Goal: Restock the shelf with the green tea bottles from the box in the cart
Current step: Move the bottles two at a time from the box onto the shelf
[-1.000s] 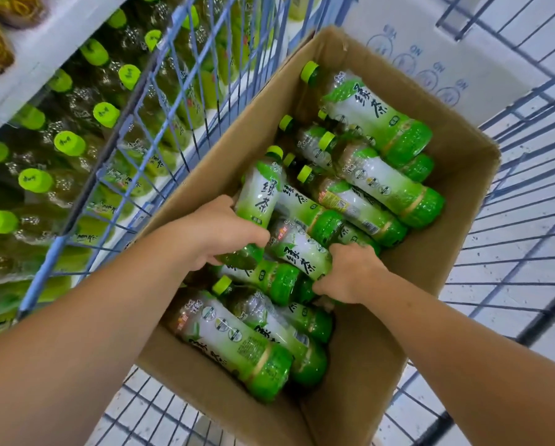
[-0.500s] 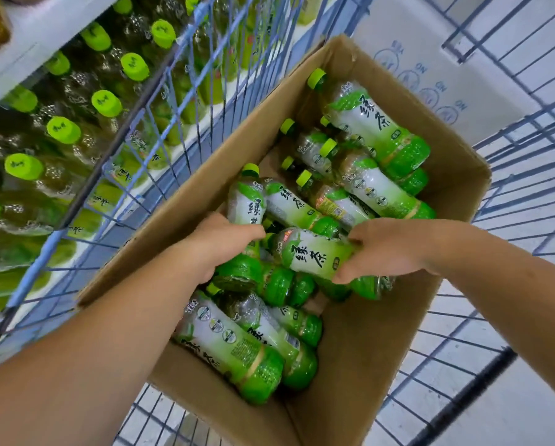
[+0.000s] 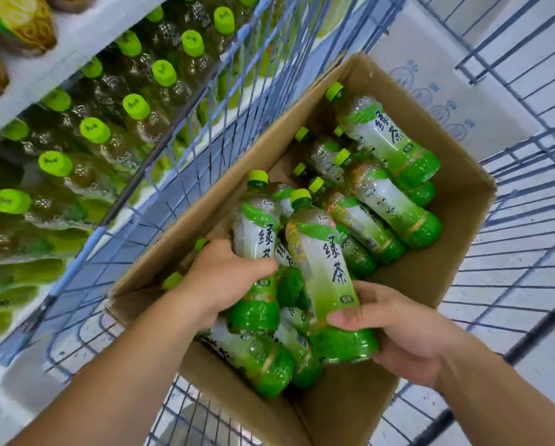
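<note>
Since half a second ago both held bottles tilt cap-up at frame centre: left hand (image 3: 224,284) fingers curl round left bottle (image 3: 257,233), right hand (image 3: 401,329) fingers wrap right bottle (image 3: 324,262) low, probably lifting them from box (image 3: 456,262) toward shelf (image 3: 86,43), upper left.

Shop aisle: stocked shelf (image 3: 86,49), wire cart (image 3: 186,130).

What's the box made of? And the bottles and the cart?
The box looks like cardboard: matte brown, folded flaps. The bottles seem clear plastic, shiny, tea showing through. The cart looks like blue-painted metal wire.
</note>
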`<state>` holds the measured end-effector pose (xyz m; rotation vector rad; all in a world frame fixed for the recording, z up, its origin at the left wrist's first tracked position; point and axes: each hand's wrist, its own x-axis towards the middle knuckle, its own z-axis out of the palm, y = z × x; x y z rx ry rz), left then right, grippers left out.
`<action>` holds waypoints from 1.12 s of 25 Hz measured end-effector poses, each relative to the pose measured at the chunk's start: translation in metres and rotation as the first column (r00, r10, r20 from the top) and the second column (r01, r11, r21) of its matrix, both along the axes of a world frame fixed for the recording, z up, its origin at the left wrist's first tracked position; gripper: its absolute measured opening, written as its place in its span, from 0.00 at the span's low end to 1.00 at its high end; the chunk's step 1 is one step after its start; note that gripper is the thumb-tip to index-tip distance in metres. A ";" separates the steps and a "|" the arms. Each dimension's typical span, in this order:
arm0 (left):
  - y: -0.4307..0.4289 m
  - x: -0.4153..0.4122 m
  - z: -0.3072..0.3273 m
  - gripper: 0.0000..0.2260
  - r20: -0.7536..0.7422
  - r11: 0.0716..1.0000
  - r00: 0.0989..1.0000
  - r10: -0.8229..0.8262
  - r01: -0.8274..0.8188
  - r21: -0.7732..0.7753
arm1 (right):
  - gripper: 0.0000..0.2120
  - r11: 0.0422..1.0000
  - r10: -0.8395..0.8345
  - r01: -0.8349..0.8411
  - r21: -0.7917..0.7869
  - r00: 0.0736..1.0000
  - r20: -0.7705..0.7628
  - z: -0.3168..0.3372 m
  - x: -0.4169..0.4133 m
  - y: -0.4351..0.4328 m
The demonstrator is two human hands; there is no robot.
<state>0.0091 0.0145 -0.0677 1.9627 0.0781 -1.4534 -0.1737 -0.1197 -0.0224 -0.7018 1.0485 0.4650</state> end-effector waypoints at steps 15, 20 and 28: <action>0.106 -0.029 0.108 0.10 0.193 0.930 0.933 0.304 -0.246 -0.274 | 0.16 0.834 0.120 0.033 -0.551 0.963 0.241 0.052 0.020 0.077; 0.160 -0.045 0.134 0.11 0.234 0.879 0.871 0.432 -0.349 -0.325 | 0.21 0.843 0.251 -0.040 -0.537 0.911 0.327 0.076 0.032 0.117; 0.291 -0.035 0.141 0.11 0.303 0.795 0.739 0.602 -0.520 -0.312 | 0.25 0.815 0.431 -0.179 -0.551 0.823 0.370 0.083 0.096 0.228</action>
